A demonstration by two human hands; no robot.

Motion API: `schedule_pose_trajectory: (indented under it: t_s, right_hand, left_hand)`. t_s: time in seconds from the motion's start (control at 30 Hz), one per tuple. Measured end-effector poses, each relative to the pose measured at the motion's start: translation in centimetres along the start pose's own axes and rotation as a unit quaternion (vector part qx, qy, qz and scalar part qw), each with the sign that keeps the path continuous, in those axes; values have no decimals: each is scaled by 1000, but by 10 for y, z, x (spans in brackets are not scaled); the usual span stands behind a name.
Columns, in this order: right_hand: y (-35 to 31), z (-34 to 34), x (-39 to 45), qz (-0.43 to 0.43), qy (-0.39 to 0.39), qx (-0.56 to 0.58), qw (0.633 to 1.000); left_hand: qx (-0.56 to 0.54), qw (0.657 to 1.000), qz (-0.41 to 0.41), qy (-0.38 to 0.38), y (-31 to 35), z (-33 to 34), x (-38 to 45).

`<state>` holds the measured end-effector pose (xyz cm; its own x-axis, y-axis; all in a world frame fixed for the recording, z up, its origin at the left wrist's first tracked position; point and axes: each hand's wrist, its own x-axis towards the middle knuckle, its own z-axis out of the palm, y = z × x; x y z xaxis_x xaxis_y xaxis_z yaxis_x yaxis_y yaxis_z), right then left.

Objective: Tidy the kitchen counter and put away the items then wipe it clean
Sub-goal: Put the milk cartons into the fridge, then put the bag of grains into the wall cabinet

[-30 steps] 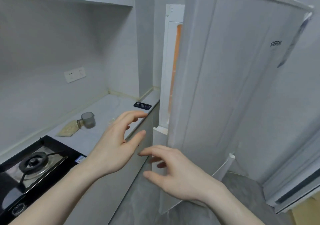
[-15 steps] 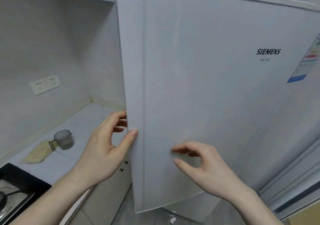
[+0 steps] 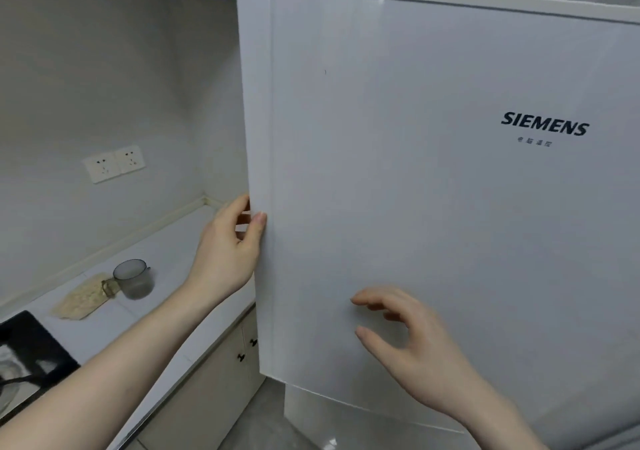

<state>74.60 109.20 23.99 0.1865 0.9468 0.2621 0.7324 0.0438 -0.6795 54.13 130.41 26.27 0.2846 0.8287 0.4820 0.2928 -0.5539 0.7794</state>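
The right hand (image 3: 412,345) hovers with loosely curled, empty fingers before the white fridge door (image 3: 415,172), whose edge the left hand (image 3: 230,249) grips, with a grey cup (image 3: 133,278) on the counter (image 3: 166,262) beyond.

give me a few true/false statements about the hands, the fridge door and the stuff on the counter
1. The left hand holds the edge of the fridge door. True.
2. The right hand grips a cup. False: it holds nothing, fingers loosely curled in front of the door.
3. A translucent cup stands on the counter. True.
4. The cup sits on the stove. False: it stands on the counter beside a beige cloth.
5. The door bears the word SIEMENS. True.
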Motion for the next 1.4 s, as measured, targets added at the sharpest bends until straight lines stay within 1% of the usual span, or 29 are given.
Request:
schedule_pose_trajectory:
  t_s: [0.1,0.17,0.27,0.37,0.5,0.63,0.8,1.0,1.2,1.3,1.4]
  right_hand:
    - [19,-11,16,-28,-22,11,999]
    - [31,-17,25,-49,-31,19,998]
    - [48,-24,38,-67,-50,30,996]
    - [60,-26,47,-84,-66,35,994]
    - [68,-24,57,-93,-82,49,991]
    - [75,-26,64,-93,-69,52,992]
    - [86,-35,70,-92,-54,48,993]
    - [96,-42,73,-78,-42,40,995]
    - [96,-30,74,-56,-41,34,997]
    - [90,-16,78,-49,-39,35,997]
    - [78,2,82,-49,-54,42,996]
  left_hand:
    - [29,999,-23,32,-6,24,10]
    - [51,998,-36,27,-10,38,12]
    - [116,992,-40,-7,-15,58,13]
    - [150,987,-47,-43,-13,69,13]
    - [142,982,-77,-93,-5,74,17]
    - [160,971,-100,-144,-2,82,19]
    - [162,960,-97,-205,2,102,17]
    - [153,954,-93,-242,-1,129,16]
    - [183,946,-84,-255,-10,118,20]
    - [203,942,-84,-254,-15,101,24]
    - [228,940,-64,-247,-24,77,8]
